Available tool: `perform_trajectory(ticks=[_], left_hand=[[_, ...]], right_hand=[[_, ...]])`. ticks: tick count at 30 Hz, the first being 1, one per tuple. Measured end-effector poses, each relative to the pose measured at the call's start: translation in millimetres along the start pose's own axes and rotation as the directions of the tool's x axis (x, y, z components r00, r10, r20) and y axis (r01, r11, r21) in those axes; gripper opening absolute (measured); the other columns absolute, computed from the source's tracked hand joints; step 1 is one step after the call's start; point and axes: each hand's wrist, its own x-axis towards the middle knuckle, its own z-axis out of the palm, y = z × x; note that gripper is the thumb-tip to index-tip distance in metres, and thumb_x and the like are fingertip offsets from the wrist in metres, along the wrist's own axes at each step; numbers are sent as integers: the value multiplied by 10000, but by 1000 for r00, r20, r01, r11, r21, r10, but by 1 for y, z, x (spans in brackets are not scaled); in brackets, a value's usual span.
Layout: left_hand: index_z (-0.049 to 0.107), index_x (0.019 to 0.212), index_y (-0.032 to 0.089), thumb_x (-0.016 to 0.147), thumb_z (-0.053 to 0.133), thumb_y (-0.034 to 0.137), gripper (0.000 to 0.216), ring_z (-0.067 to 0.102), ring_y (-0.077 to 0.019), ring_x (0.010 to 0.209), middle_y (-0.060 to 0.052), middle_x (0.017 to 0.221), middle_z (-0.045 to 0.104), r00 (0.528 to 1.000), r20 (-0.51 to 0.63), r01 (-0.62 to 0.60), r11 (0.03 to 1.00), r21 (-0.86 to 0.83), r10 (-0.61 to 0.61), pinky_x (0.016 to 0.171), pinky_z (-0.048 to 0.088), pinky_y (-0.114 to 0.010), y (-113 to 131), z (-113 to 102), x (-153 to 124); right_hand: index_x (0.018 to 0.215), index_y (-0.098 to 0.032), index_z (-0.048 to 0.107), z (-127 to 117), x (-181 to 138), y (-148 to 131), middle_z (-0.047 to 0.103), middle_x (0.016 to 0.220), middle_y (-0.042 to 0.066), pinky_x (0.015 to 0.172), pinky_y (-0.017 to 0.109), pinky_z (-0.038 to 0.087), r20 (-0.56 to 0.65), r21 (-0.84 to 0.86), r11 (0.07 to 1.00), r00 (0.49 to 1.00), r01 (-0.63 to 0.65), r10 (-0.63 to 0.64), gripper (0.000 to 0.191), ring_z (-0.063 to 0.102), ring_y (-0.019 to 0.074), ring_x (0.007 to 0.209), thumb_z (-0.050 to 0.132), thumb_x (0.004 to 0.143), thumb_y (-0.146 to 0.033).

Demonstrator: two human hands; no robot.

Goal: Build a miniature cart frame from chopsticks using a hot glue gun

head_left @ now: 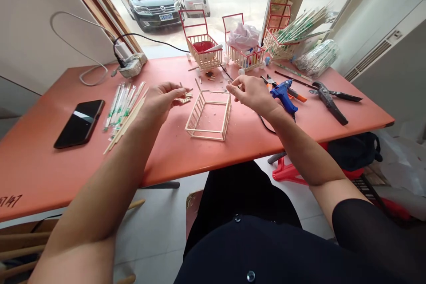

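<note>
A small basket frame of thin wooden sticks (208, 134) sits on the table in front of me, its left and right sides filled with short upright bars. My left hand (163, 100) is closed left of the frame, with several short wooden sticks (185, 99) at its fingertips. Over the frame's far right corner is my right hand (248, 91), thumb and forefinger pinched together. Whatever those fingers hold is too small to make out. A blue glue gun (283, 96) lies just right of that hand.
Finished stick carts with red trim (203, 49) stand along the window. Wrapped chopsticks (121, 104) and a phone (80, 124) lie at left, near a power strip (132, 65). Black-handled cutters (329, 100) lie at right. The table's front edge (199, 171) is close to my lap.
</note>
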Motion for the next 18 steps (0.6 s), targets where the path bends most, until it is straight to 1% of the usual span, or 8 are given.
perform_trajectory(ticks=[2,4,7,9,12,14,15,18], left_hand=[[679,753,154,702,841,178,172,688,-132,756,-90,950,802,993,115,33,998,-55,-26,694,533,-246,-6,6,12],[676,749,162,671,878,203,220,684,-133,742,-77,911,790,980,194,55,994,-93,-36,679,530,-241,-13,11,20],[708,771,158,656,915,222,245,679,-134,722,-49,832,752,969,246,61,991,-120,-30,682,546,-247,-22,13,26],[721,787,154,655,932,242,264,690,-140,732,-51,840,754,964,266,53,988,-142,-13,723,574,-267,-25,11,27],[695,781,159,655,953,281,312,742,-190,802,-51,827,743,958,286,48,984,-170,2,795,611,-325,-22,4,24],[669,782,165,661,962,306,347,762,-223,818,-40,785,714,950,313,67,983,-170,-11,815,624,-364,-16,0,22],[663,785,165,662,966,319,361,759,-224,797,-38,770,704,942,336,84,983,-164,-24,809,627,-374,-13,-3,20],[685,782,156,643,986,356,387,712,-183,703,-55,771,716,904,422,138,982,-130,-71,734,614,-345,-6,-7,15]], right_hand=[[1064,-156,817,4,7,-5,805,835,76,903,393,558,64,-58,998,998,-6,10,351,716,233,803,680,1041,-478],[1010,-162,827,5,10,-11,820,860,86,895,397,561,118,-128,992,993,-4,19,297,710,235,807,670,1038,-413],[990,-155,840,4,13,-21,837,938,117,891,400,552,169,-238,971,984,-15,57,258,726,259,880,656,1039,-330],[1003,-154,855,2,18,-26,837,982,125,904,390,546,183,-287,958,981,-12,67,237,735,275,967,658,1030,-282],[1047,-160,875,-2,34,-34,833,1038,122,934,372,544,201,-323,947,977,3,65,221,734,278,1055,671,1009,-234],[1072,-154,876,-4,50,-40,830,1055,117,935,363,548,210,-319,947,976,18,52,213,735,263,1046,682,1001,-204],[1068,-147,873,-4,59,-43,828,1042,114,922,356,552,222,-302,953,974,31,39,205,735,250,1018,686,1000,-192],[1019,-134,862,-4,86,-50,823,965,93,867,329,566,304,-159,980,950,117,-64,181,722,205,928,707,1010,-228]])
